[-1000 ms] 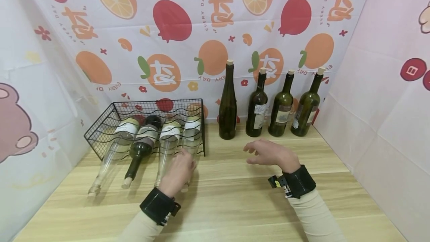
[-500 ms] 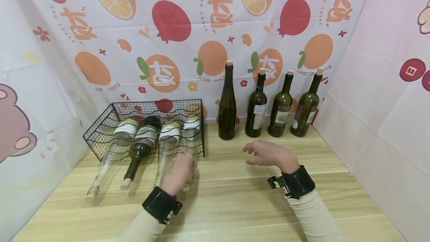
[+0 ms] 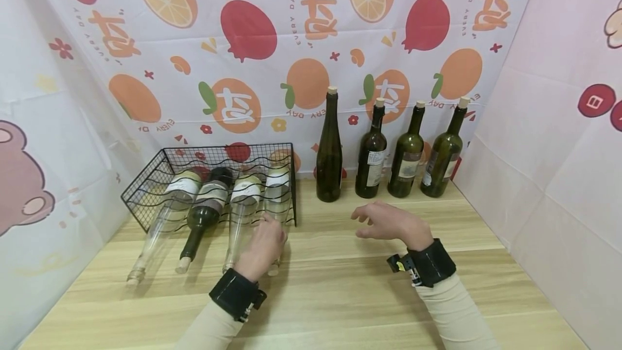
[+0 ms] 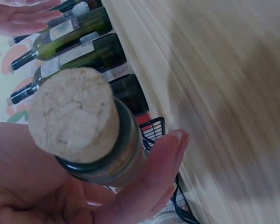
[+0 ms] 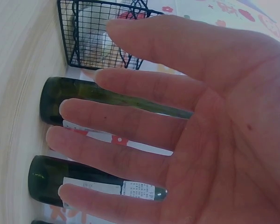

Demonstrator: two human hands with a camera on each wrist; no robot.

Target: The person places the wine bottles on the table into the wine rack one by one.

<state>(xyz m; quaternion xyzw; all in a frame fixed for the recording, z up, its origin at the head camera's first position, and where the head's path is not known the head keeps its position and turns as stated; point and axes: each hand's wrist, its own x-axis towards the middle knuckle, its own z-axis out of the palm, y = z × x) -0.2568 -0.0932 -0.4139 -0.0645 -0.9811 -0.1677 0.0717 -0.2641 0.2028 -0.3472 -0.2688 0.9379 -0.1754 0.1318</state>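
Observation:
My left hand [image 3: 262,244] grips the neck of the rightmost clear wine bottle [image 3: 278,193], which lies in the black wire rack [image 3: 228,147] with its neck toward me. In the left wrist view, fingers and thumb curl round that neck, just behind its cork [image 4: 77,114]. Three more bottles share the rack: a clear one [image 3: 243,204] beside my hand and partly hidden by it, a dark green one [image 3: 204,215], and another clear one [image 3: 181,196] at the left. My right hand [image 3: 391,224] hovers over the table, fingers loosely extended, holding nothing.
Several corked green bottles stand upright along the back, from a tall slim one [image 3: 329,161] beside the rack to a labelled one [image 3: 441,163] at the right. Patterned cloth [image 3: 311,26] hangs behind and at both sides of the wooden table [image 3: 340,296].
My left hand has shifted slightly to the right, and the corked end of the clear bottle has swung right with it. The right hand stays in place.

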